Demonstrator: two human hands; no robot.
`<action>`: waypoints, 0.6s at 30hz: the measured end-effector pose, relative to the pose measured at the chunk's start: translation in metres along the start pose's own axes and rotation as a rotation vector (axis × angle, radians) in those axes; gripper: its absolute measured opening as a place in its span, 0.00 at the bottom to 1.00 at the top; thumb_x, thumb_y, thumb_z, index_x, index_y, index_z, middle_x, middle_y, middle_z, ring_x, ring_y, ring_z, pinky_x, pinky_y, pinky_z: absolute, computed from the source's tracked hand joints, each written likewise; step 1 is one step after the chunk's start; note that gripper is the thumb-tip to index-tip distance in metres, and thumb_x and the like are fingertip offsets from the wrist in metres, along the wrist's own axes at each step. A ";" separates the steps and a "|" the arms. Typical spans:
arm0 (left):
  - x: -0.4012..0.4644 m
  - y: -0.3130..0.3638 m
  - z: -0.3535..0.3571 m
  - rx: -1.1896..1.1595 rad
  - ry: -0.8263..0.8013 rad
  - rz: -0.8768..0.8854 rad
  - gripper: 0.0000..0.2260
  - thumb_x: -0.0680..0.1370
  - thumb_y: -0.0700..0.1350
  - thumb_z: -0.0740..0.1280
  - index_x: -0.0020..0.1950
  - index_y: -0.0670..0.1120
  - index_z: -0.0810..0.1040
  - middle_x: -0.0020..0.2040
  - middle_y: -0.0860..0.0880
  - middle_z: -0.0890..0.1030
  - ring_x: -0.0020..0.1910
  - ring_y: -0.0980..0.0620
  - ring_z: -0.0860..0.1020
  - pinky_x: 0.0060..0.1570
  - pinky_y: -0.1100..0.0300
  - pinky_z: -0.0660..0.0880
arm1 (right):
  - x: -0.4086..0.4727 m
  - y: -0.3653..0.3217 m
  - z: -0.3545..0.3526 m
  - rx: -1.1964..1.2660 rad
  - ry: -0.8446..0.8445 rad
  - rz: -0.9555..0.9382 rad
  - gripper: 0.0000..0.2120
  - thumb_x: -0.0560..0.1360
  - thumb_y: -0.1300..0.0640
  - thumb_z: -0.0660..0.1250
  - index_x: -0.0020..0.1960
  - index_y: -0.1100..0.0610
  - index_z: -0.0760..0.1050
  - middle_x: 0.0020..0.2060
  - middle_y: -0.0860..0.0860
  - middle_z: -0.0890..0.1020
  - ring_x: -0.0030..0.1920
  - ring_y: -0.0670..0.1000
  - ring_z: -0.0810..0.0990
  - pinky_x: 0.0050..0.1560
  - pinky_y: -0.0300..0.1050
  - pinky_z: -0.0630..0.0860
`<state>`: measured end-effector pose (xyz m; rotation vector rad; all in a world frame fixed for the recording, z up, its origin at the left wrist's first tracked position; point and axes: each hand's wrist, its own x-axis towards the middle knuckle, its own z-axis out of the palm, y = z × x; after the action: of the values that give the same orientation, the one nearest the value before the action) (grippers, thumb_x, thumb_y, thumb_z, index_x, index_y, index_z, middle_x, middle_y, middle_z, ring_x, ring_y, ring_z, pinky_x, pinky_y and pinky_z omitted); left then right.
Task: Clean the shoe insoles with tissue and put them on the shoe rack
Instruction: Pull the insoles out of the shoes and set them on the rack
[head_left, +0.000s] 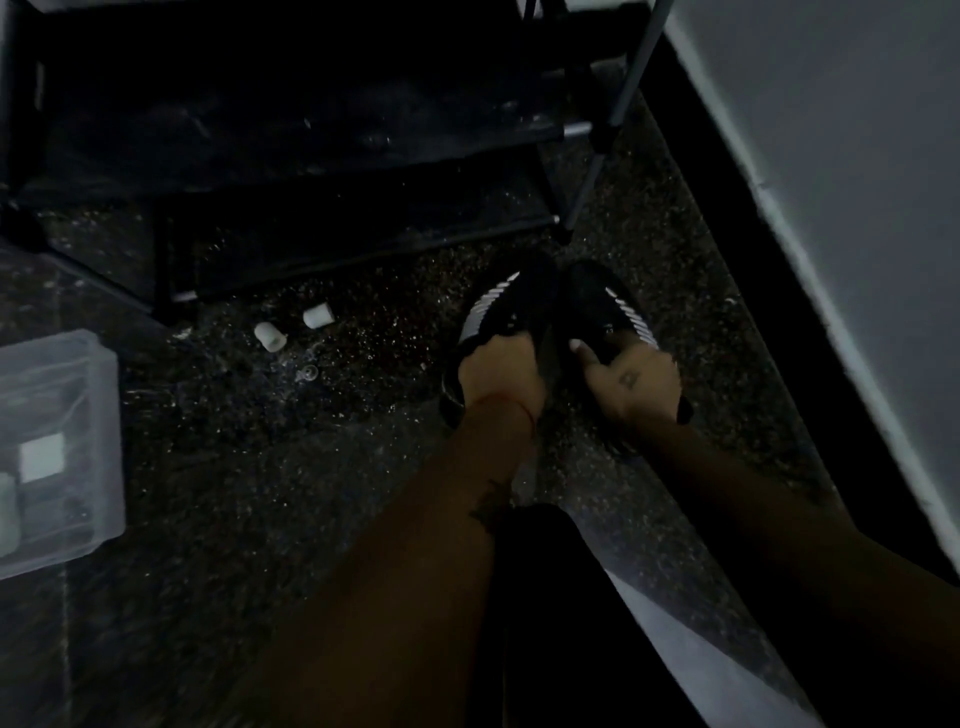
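Both hands reach into a pair of black shoes on the floor at five o'clock of the shoe rack (311, 171), the left hand (496, 376) curling its fingers into the left shoe (498, 306), the right hand (636, 382) into the right shoe (602, 301), likely to pull the unseen insoles out.

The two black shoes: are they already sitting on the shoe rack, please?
No, both black shoes stand side by side on the speckled floor in front of the shoe rack, with a hand at each.
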<state>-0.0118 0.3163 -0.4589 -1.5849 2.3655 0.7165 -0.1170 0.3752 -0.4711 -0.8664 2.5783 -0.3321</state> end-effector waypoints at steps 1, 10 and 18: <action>-0.004 0.003 -0.009 -0.048 0.015 -0.004 0.16 0.80 0.49 0.60 0.66 0.46 0.71 0.63 0.42 0.76 0.60 0.42 0.75 0.54 0.52 0.73 | -0.004 -0.007 -0.007 0.059 -0.002 -0.036 0.26 0.73 0.40 0.62 0.62 0.57 0.73 0.54 0.61 0.81 0.55 0.61 0.78 0.51 0.47 0.73; -0.059 0.011 -0.132 -0.380 0.240 -0.156 0.32 0.77 0.63 0.57 0.76 0.49 0.54 0.70 0.44 0.69 0.65 0.43 0.72 0.58 0.52 0.71 | -0.049 -0.081 -0.110 0.358 0.079 -0.265 0.33 0.74 0.38 0.59 0.72 0.56 0.60 0.65 0.59 0.73 0.64 0.59 0.72 0.60 0.49 0.71; -0.127 -0.011 -0.273 -0.422 0.585 -0.078 0.36 0.76 0.67 0.55 0.77 0.50 0.50 0.76 0.48 0.60 0.69 0.45 0.68 0.62 0.49 0.70 | -0.104 -0.174 -0.212 0.518 0.186 -0.507 0.36 0.72 0.34 0.57 0.73 0.52 0.57 0.69 0.54 0.70 0.66 0.55 0.70 0.64 0.50 0.70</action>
<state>0.0757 0.2800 -0.1728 -2.3187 2.6332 0.8738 -0.0434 0.3241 -0.1915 -1.3082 2.2099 -1.2094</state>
